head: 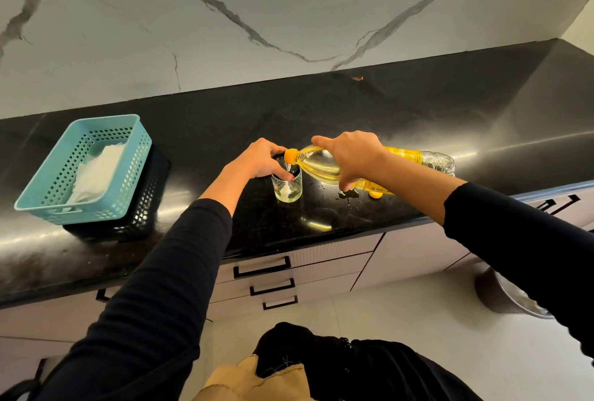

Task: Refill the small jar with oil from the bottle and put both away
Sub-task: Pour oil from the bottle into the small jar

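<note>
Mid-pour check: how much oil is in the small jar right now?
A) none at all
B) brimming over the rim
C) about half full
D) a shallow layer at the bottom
D: the small jar holds only a shallow layer of oil at its base, while the right hand tips the bottle over its mouth and the left hand grips its rim.

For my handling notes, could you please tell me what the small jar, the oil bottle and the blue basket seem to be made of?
Small jar: probably clear glass; transparent, glossy, straight walls. Oil bottle: likely thin clear plastic; ribbed base, orange neck. Blue basket: moulded plastic, matte; gridded holes in its walls.
</note>
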